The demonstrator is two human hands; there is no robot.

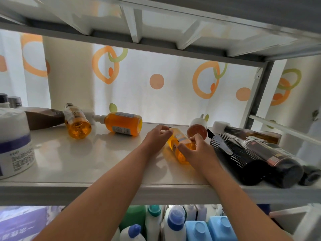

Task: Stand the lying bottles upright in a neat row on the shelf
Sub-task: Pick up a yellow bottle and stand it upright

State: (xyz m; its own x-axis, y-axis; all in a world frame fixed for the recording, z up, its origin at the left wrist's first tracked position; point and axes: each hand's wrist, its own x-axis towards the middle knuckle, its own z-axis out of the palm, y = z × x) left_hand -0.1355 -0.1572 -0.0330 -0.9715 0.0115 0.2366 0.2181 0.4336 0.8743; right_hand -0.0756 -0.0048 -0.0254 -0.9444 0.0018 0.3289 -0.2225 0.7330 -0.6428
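An orange bottle (178, 141) lies on the white shelf (86, 153), base toward me. My right hand (194, 150) grips its base end; my left hand (157, 136) pinches its neck end. Two more orange bottles lie further left: a pump bottle (123, 123) on its side and a capped bottle (77, 121) tilted against a brown bottle (43, 118). Behind my right hand lies a reddish bottle with a white cap (198, 128). Two dark bottles (238, 153) (278, 162) lie at the right, bases toward me.
A large white tub with a blue band (13, 141) stands at the left front. A metal upright (258, 94) bounds the shelf at the right, another shelf hangs close overhead, and a patterned curtain hangs behind. Detergent bottles (175, 223) stand on the level below.
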